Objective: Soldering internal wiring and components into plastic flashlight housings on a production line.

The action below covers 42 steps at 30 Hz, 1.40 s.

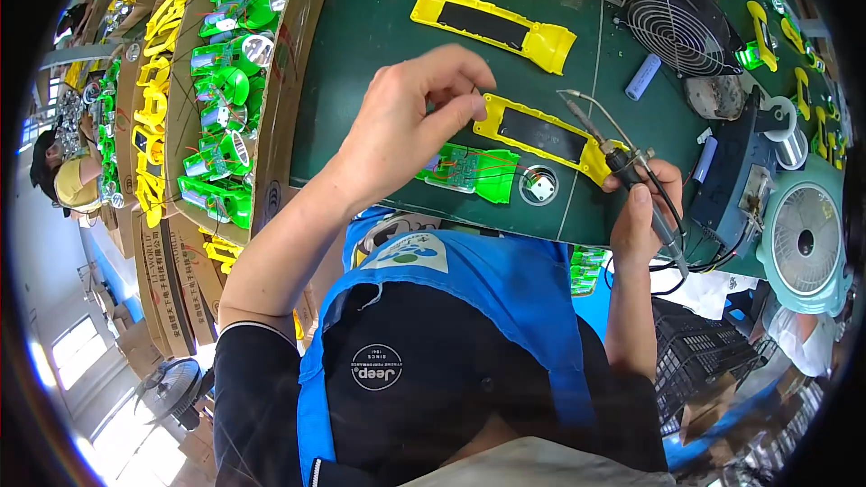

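Note:
My right hand (642, 212) grips a soldering iron (621, 162) with a thin curved metal feed tube beside its tip. The iron slants up and left, its tip above a yellow casing (541, 133) with a dark strip along its middle. By that casing's left end is my left hand (410, 117), thumb and fingers curled together in a pinch; a thin dark strand seems to show at the fingertips, too small to name. Just below lie a green casing with a circuit board (460, 169) and a round silver lamp cup (539, 186), partly under my left wrist's side.
Two more yellow casings (492, 22) lie farther back. At right are a black fan (677, 22), blue battery cells (643, 78), a solder spool (792, 149), a dark box-shaped unit (735, 185) and a pale green fan (806, 239). A cardboard box (284, 81) of green lamp parts stands left.

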Available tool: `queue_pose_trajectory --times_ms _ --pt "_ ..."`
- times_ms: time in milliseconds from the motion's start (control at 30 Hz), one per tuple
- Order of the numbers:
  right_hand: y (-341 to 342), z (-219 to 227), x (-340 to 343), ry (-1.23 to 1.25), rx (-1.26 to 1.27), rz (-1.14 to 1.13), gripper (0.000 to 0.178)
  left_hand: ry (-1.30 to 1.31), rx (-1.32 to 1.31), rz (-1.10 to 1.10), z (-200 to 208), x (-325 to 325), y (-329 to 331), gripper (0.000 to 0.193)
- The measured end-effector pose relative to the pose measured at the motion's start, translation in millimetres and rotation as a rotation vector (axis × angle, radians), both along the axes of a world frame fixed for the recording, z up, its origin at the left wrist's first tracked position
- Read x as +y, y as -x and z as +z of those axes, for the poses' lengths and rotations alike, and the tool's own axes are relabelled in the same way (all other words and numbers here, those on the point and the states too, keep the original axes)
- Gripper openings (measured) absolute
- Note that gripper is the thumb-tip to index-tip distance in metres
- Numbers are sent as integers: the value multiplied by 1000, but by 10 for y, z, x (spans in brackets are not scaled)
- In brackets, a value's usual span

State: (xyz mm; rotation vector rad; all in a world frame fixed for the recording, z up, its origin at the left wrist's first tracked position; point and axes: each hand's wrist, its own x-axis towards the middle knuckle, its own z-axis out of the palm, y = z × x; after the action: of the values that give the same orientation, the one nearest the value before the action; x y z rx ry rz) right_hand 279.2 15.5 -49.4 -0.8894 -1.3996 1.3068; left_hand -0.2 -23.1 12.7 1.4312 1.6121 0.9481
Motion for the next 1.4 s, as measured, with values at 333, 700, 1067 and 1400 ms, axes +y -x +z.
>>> queue_pose_trajectory --times_ms 333,700,1067,1400 --pt "10 40 115 262 21 98 23 108 -40 -36 -111 195 -9 3" --pt "126 167 202 368 -156 183 21 -239 902 -440 -178 310 -105 5" --pt "167 213 239 391 -222 219 14 -251 904 -493 -205 387 -107 7" --pt "152 189 239 370 -245 226 16 -257 905 -510 -214 403 -102 7"
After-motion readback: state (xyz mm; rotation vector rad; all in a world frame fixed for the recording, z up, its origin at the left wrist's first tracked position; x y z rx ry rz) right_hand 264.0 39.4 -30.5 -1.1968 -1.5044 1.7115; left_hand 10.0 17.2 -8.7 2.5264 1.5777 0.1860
